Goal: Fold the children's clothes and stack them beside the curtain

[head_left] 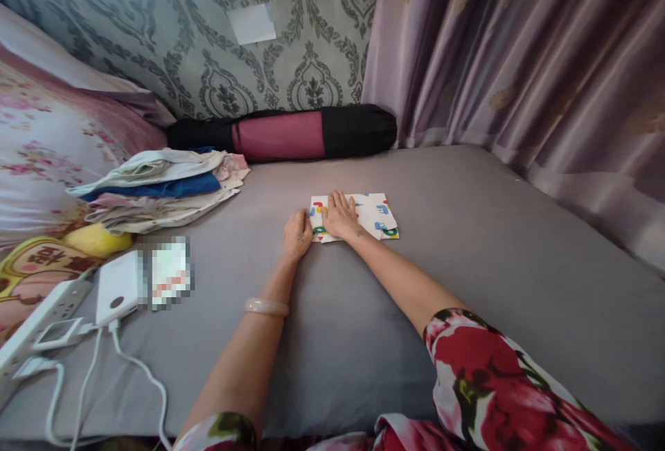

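A small folded piece of white clothing [371, 212] with a colourful print of blue, red, yellow and green figures lies on the grey bed sheet. My right hand [340, 217] rests palm down on its left half, with the fingers stretched and slightly apart. At the left edge of the folded clothing is my left hand [298, 235], its fingers bent together and closed at the cloth's edge. The fingertips there are partly hidden. A pale bangle [266, 307] sits on my left forearm.
At left lies a pile of folded clothes [166, 184]. A black and dark pink roll-shaped bag [280, 134] is against the wall. Nearer on the left are a white power bank [119, 285], cables, a power strip [49, 319] and a blurred-out item [170, 271]. Curtains [499, 56] hang right.
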Demonstrator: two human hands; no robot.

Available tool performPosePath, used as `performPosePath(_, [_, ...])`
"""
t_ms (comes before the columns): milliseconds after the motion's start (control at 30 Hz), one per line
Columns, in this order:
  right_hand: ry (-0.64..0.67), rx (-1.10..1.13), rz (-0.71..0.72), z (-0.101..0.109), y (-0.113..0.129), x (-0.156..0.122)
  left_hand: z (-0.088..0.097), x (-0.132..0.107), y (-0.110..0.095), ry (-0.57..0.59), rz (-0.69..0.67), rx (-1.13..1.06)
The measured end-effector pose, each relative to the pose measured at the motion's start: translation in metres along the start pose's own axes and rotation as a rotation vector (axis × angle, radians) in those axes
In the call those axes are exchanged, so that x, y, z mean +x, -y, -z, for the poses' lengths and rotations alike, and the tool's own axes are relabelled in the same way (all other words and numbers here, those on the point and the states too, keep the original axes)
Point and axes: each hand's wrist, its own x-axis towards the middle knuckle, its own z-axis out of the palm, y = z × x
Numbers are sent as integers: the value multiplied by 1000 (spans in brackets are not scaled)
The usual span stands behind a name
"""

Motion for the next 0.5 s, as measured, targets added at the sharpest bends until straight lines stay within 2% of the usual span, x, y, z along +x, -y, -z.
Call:
performPosePath(167, [-49,-8,0,-6,0,-5,-2,0,3,-4,11,-14])
performPosePath(500, [9,-10,-6,0,8,-2,3,1,-1,-48,52,-63])
